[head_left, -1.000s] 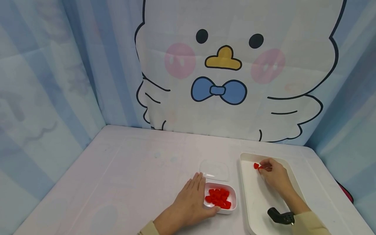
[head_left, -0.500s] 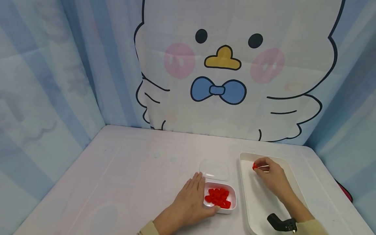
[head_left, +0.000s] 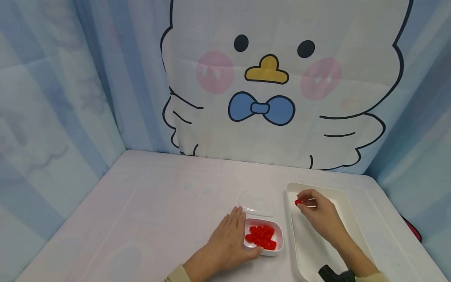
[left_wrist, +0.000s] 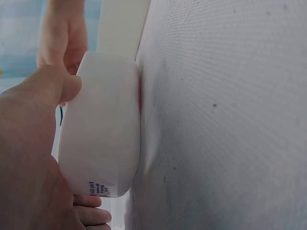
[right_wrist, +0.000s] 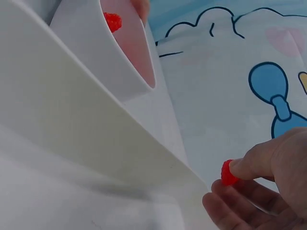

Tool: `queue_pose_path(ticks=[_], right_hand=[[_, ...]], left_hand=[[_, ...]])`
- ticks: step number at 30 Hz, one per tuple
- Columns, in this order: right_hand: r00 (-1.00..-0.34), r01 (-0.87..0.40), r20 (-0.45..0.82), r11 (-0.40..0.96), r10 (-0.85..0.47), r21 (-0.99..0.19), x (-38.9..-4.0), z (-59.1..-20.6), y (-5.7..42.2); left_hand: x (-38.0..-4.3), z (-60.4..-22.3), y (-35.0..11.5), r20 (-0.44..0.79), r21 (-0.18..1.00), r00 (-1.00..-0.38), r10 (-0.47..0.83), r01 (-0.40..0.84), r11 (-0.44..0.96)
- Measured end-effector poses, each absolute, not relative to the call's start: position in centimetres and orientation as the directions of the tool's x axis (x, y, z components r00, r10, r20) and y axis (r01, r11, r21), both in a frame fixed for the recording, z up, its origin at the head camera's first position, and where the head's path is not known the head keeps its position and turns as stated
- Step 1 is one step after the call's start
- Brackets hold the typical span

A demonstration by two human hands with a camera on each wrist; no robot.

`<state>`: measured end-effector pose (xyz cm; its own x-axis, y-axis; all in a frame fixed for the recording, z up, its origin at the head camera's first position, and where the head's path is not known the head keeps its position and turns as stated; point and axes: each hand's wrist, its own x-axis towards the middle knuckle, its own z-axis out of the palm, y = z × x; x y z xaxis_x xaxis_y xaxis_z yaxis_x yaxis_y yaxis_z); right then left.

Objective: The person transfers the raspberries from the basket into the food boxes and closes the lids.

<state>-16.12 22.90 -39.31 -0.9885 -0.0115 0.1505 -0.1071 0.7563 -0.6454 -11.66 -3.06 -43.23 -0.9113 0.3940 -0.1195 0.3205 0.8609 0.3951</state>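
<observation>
My left hand [head_left: 225,243] steadies a small white box [head_left: 271,253], thumb at its near corner and straight fingers along its left side. Several red pieces [head_left: 260,237] lie inside the box. In the left wrist view the box's white wall [left_wrist: 103,124] stands between thumb and fingers. My right hand [head_left: 322,217] pinches one small red bumpy piece [right_wrist: 229,173] between thumb and fingertips, over the left part of a white tray [head_left: 306,243]. In the right wrist view the other fingers are loosely bent below the piece.
A clear plastic lid [head_left: 257,203] lies on the table just behind the box. The tray's raised rim [head_left: 291,227] runs close along the box's right side. A printed curtain [head_left: 211,137] hangs at the table's back edge, with more curtains at both sides.
My right hand picked up the red piece from the tray's far end and has moved left with it towards the tray's left rim. The left hand and box have stayed in place.
</observation>
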Motion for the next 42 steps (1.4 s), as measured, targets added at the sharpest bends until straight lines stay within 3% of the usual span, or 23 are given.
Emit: queue_pose_path(ticks=[27,38,42], right_hand=[[-0.977,-0.21,0.139,0.655,-0.159,-0.726,-12.8,-39.3,19.1],[-0.982,-0.16,0.061,0.616,-0.179,-0.772,-12.1,-39.6,18.0],[-0.97,-0.213,0.086,0.626,-0.228,-0.75,-11.9,-39.9,17.9]], left_hand=[[-11.5,-43.3,-3.2,-0.117,0.405,-0.914,0.389,0.314,0.859],[-11.4,-43.3,-3.2,-0.103,0.382,-0.911,0.401,0.336,0.861],[-11.4,-43.3,-3.2,-0.094,0.374,-0.91,0.405,0.344,0.861]])
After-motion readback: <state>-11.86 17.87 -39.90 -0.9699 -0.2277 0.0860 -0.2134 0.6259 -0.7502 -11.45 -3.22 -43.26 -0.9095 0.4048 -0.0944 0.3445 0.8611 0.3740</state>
